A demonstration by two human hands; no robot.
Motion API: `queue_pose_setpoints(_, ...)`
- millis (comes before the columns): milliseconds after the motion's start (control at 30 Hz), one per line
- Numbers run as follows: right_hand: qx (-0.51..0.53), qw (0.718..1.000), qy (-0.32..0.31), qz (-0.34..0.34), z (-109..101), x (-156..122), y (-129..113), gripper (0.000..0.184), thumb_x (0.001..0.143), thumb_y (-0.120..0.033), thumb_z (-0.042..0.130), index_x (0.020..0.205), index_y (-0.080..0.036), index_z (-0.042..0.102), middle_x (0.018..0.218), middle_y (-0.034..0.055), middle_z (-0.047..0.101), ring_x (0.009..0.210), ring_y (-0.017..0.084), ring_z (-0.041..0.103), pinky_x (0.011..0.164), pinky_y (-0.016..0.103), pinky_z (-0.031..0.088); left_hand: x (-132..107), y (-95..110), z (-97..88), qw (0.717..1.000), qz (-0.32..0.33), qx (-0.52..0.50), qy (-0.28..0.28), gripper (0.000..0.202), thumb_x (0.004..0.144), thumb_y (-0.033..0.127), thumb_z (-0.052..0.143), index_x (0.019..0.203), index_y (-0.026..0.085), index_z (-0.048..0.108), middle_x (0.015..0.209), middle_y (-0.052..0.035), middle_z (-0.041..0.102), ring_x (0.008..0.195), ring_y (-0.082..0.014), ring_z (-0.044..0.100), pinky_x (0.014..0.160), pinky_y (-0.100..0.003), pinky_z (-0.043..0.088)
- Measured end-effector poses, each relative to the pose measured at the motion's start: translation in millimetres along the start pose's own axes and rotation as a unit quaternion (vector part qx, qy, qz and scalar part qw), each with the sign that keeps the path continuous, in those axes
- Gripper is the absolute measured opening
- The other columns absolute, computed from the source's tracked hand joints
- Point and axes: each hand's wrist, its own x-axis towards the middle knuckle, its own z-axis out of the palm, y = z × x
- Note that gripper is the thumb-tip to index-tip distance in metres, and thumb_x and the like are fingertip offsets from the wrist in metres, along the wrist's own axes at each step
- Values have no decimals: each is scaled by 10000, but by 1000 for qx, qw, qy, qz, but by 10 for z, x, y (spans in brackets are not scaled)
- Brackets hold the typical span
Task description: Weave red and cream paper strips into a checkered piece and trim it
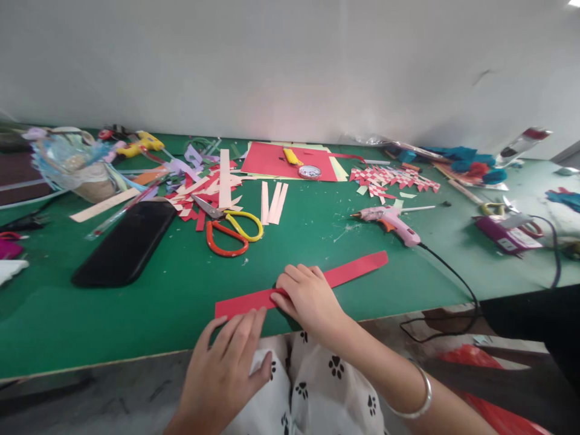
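Observation:
A long red paper strip (356, 270) lies slantwise near the front edge of the green table. My right hand (308, 296) is closed on its middle, thumb and curled fingers pinching the paper. At the strip's left end, my left hand (229, 356) rests its outstretched fingertips on the lower edge, with the thumb apart. Beyond the hands sit scissors (226, 226) with one red and one yellow handle, beside a few pale paper strips (274, 204). A pink glue gun (392, 222) lies to the right, its black cord hanging over the edge.
A black case (127, 244) and a heap of paper scraps (199, 192) lie left. Red sheets (267, 160) carry a yellow cutter (292, 157) and a round tin (309, 173). Red-and-white woven pieces (394, 179), a purple box (505, 234) and a bottle (523, 146) stand right.

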Motion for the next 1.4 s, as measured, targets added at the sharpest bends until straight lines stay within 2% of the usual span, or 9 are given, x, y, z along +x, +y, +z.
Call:
queue_pose_setpoints(200,2,1000,6,-1,14,-8,4,176,867,-307,525,741,-187,556,762,4,571,744,149,506,657,287,289,-187,-210,-86,997,40,67,-1,340,777,234,560,1095,117,593,883,-62,659,765,-187,602,694,-333,407)
queue_pose_setpoints(400,14,1000,14,5,14,-2,-3,173,853,-321,539,744,-188,559,781,3,576,761,154,508,663,291,286,-161,-215,-131,998,2,62,2,282,778,224,573,1018,80,611,765,-89,618,738,-237,604,656,-356,422)
queue_pose_setpoints(567,58,998,17,9,-31,-26,43,176,848,-327,539,752,-179,551,776,-1,573,748,141,503,674,281,289,-146,-240,-187,997,9,72,-20,253,794,188,546,1012,72,602,765,-92,595,688,-232,592,638,-369,426)
queue_pose_setpoints(800,118,993,18,-8,-184,-217,583,182,819,-354,582,795,-175,557,759,-6,571,725,129,499,718,271,309,-169,-257,-153,996,4,83,-19,267,778,215,560,1021,111,598,772,-82,583,693,-231,589,651,-366,428)
queue_pose_setpoints(1033,100,993,21,53,-294,-392,1029,144,827,-284,576,751,-165,549,700,-15,531,685,127,488,711,271,315,-93,-265,-213,993,21,115,-34,288,774,316,556,1002,144,592,773,-75,630,727,-237,589,702,-384,408)
queue_pose_setpoints(1133,90,994,19,54,-286,-402,1059,141,829,-282,575,751,-167,548,715,-16,536,697,127,488,725,273,313,63,-161,-192,992,32,118,-21,361,775,400,528,1012,137,598,905,-118,669,800,-259,592,759,-422,380)
queue_pose_setpoints(1200,86,995,16,52,-284,-396,1054,148,831,-294,571,753,-169,549,725,-16,542,708,129,490,729,272,312,203,-19,-120,995,31,95,-29,449,797,426,481,1121,128,570,1054,-131,653,909,-269,581,823,-440,346)
queue_pose_setpoints(1300,78,996,13,50,-291,-385,1042,154,836,-308,566,767,-170,557,739,-12,551,723,130,497,733,271,309,424,243,45,995,54,20,-86,547,841,501,401,1271,171,480,1277,-75,549,1134,-246,489,945,-404,290)
queue_pose_setpoints(1400,73,996,15,46,-296,-380,1037,150,842,-301,560,771,-169,564,748,-8,558,725,131,500,731,272,305,592,441,182,991,80,-11,-108,629,854,586,322,1326,182,420,1372,-46,457,1230,-227,404,990,-381,252)
